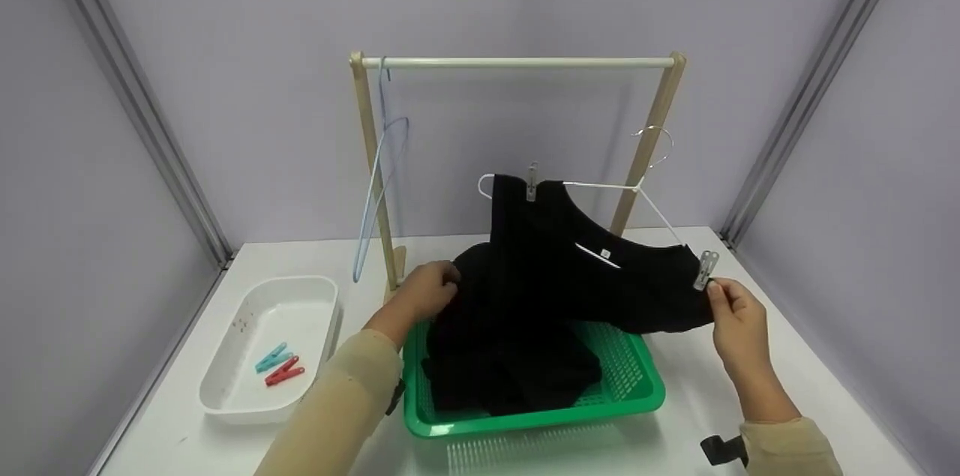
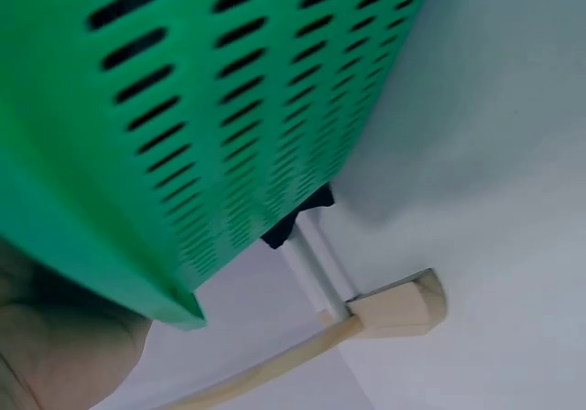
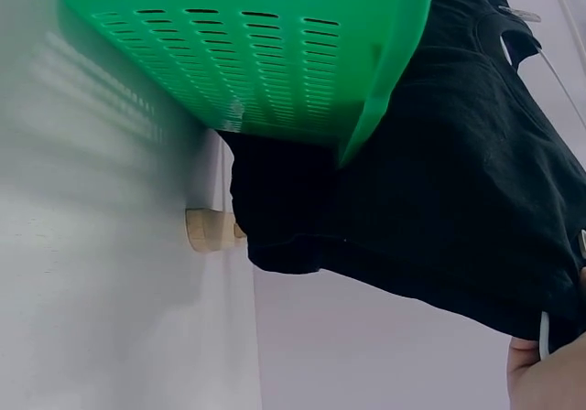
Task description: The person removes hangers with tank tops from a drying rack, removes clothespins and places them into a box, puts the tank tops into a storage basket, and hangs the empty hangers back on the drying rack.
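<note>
A black shirt [image 1: 540, 258] hangs on a white wire hanger [image 1: 600, 184], which leans down toward the right. One clear clothespin [image 1: 532, 184] sits on its left shoulder, another clear peg [image 1: 706, 270] on its right. My right hand [image 1: 741, 322] pinches the shirt's right shoulder just below that peg; the right wrist view shows a white hanger end by the fingers. At the shirt's left side, my left hand [image 1: 426, 292] grips the black cloth with curled fingers, their tips partly hidden. The lower cloth lies bunched in a green basket [image 1: 540, 422].
Behind the basket stands a wooden rack with a white rail [image 1: 517, 63]. A light blue hanger [image 1: 371, 191] hangs at its left end. On the left, a white tray [image 1: 214, 386] holds a blue clothespin [image 1: 273, 357] and a red clothespin [image 1: 285, 371].
</note>
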The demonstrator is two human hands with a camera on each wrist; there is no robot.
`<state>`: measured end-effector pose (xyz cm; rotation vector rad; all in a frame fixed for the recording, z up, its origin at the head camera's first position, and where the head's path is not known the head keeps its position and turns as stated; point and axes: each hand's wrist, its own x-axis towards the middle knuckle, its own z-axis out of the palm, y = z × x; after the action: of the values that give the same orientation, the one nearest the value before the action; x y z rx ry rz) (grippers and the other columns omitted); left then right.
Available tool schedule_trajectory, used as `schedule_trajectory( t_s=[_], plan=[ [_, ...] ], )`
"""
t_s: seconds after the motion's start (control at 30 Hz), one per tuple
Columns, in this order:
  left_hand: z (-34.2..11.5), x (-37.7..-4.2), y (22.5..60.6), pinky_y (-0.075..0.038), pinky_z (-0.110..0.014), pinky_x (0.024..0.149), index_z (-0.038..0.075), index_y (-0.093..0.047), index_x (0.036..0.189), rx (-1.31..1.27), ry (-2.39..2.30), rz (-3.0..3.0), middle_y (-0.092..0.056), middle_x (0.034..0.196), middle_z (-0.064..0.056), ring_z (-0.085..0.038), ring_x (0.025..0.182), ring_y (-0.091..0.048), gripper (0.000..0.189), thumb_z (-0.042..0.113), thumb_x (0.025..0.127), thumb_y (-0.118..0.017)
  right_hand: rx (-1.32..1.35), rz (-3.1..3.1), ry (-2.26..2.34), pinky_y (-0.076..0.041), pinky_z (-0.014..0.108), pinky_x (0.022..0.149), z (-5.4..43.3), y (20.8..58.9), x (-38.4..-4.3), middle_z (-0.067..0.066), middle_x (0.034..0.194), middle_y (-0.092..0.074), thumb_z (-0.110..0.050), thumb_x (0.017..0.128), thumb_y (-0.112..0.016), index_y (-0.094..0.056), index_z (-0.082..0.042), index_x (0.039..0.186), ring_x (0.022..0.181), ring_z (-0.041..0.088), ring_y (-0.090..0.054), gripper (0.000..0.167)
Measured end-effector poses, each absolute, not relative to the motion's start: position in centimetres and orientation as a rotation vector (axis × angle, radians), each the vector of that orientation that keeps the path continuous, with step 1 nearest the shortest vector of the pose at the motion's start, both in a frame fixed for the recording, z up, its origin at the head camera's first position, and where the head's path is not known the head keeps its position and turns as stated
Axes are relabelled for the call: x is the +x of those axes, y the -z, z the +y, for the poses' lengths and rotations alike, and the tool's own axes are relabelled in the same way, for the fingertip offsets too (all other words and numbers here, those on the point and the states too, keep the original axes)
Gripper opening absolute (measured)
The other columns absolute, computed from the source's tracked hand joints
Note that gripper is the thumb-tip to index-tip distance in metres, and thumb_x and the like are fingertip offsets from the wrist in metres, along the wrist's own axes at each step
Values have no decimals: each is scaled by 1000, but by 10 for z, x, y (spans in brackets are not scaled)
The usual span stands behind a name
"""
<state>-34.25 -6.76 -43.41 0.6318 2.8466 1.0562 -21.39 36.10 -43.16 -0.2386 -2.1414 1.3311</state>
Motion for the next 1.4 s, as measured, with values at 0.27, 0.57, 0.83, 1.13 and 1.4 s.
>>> schedule_trajectory(
  t_s=[0.27,0.57,0.83,1.13,1.4],
  plan=[
    [-54,-349,413,-49,-43,99,1,-63,125,604,-1100,3068,-65,123,-17,-31,115,-61,29,15,101,-57,-228,-2126,-1338,-46,10,76,365,435,-214,-15,90,-63,-14,106,-50,-65,6,114,85,0,-57,26],
    [-37,-352,407,-37,-45,113,-2,-43,147,616,-885,2996,-50,145,-24,-37,134,-48,57,29,102,-59,-194,-2122,-1360,-47,11,76,366,439,-214,-10,92,-64,-14,106,-49,-63,7,114,85,2,-58,27],
    [-27,-355,408,-33,-44,116,0,-35,152,574,-807,2939,-46,149,-24,-36,138,-43,63,32,103,-57,-210,-2144,-1333,-46,10,77,365,438,-215,-13,92,-63,-10,106,-49,-63,9,113,86,-1,-57,25],
    [-23,-359,419,-39,-44,112,2,-44,148,550,-702,2940,-55,141,-21,-34,131,-51,54,22,101,-61,-154,-2154,-1311,-46,10,79,365,443,-213,-9,96,-64,-18,107,-49,-64,6,112,89,0,-59,28],
    [-23,-361,427,-50,-41,99,1,-60,130,608,-655,3069,-66,116,-17,-32,110,-63,36,9,95,-66,-140,-2137,-1314,-47,10,78,365,443,-211,-9,95,-64,-19,107,-49,-62,7,112,88,1,-59,30]
  ],
)
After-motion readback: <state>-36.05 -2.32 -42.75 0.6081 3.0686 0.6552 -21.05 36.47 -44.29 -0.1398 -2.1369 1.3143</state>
